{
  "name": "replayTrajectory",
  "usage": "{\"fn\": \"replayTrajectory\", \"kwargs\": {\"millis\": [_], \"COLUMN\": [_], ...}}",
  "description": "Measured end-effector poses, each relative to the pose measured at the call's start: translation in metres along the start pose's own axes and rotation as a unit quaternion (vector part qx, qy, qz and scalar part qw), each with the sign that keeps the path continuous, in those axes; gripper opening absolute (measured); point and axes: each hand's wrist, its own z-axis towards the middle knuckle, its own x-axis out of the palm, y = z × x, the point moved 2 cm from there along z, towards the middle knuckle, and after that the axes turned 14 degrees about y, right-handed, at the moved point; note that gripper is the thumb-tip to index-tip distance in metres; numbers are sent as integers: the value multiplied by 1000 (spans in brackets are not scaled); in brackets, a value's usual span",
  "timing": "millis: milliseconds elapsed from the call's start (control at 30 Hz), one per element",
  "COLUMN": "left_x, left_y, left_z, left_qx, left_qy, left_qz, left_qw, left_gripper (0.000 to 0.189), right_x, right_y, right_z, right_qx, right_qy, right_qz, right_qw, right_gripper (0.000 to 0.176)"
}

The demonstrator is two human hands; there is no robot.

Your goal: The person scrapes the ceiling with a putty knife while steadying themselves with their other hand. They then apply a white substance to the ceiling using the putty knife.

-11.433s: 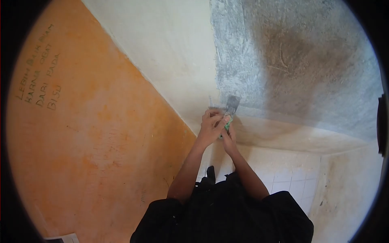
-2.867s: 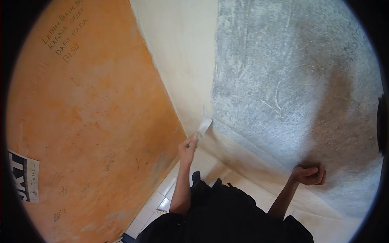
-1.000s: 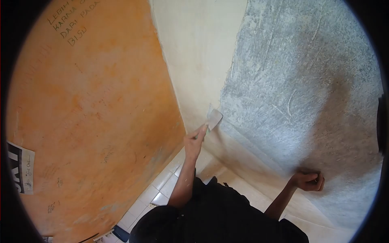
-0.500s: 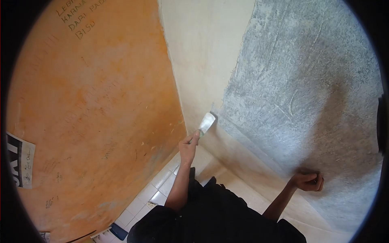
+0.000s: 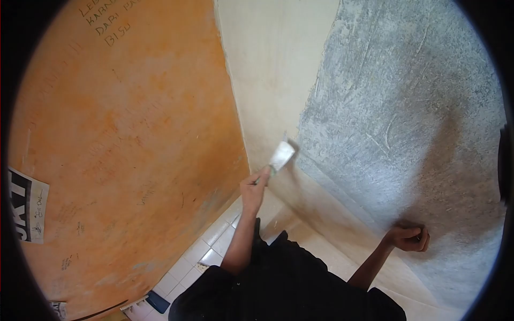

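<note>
A scraper with a wide pale metal blade and a greenish handle is gripped in my left hand, fingers wrapped round the handle. Its blade points up and to the right, overlapping the lower edge of the cream wall strip beside the rough grey wall surface. My right hand is closed in a fist close to the lower part of that grey surface; a small dark spot shows between its curled fingers, but I cannot tell what it is.
An orange wall with handwriting fills the left side and meets the cream strip at a corner. A black-and-white sticker is on it. White floor tiles and a dark blue object lie low down. A pale ledge runs below the grey surface.
My left hand and the scraper have moved slightly up and to the right along the wall. My right hand stays in nearly the same place, still closed. The view has shifted slightly.
</note>
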Motion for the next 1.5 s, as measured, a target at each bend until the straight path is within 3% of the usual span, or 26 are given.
{"fn": "replayTrajectory", "kwargs": {"millis": [100, 200, 300, 400, 600, 700, 800, 900, 967, 1033, 1200, 1333, 1467, 1500], "left_x": [-4, 17, 4, 0, 0, 7, 36, 23, 1, -15, 8, -12, 30, 37], "left_y": [3, -17, 3, 4, -6, -8, -71, -96, -42, 11, -27, 14, -65, -104], "left_z": [5, 18, 0, 10, -2, 7, 27, 16, 11, 9, 16, 4, 24, 23], "left_qx": [-53, -23, 8, -50, -28, -20, 24, 74, 65, -49, -8, -8, -19, 50], "left_qy": [6, 1, 3, 12, -15, 4, 19, 1, 2, -6, -12, -24, -10, -6], "left_qz": [70, 0, 0, 75, 6, 49, 12, 33, 30, 41, 38, -9, -33, -23], "left_qw": [996, 1000, 1000, 996, 999, 999, 999, 997, 997, 998, 999, 1000, 999, 998], "left_gripper": [37, 37, 37, 36, 36, 36, 35, 34, 35, 35, 35, 35, 34, 34], "right_x": [3, -5, -1, 2, 0, 1, -2, -6, -3, -1, -1, -1, -1, -2], "right_y": [-2, -4, -4, -5, -5, -6, -2, -9, -11, -12, -5, -7, -6, -5], "right_z": [1, -2, -2, 0, -3, -2, -2, -2, -8, -10, -7, -7, -10, -11], "right_qx": [-3, -3, -11, -8, -3, -5, -6, -26, -29, -10, 0, -7, 3, 1], "right_qy": [-9, 3, 8, 1, 10, -2, 15, 19, 9, -6, 7, 6, 3, 15], "right_qz": [6, 4, -6, 6, 5, 16, -16, -38, -30, 29, -9, -5, 25, -3], "right_qw": [1000, 1000, 1000, 1000, 1000, 1000, 1000, 999, 999, 1000, 1000, 1000, 1000, 1000], "right_gripper": [21, 20, 20, 20, 21, 21, 21, 21, 21, 21, 21, 21, 21, 21]}}
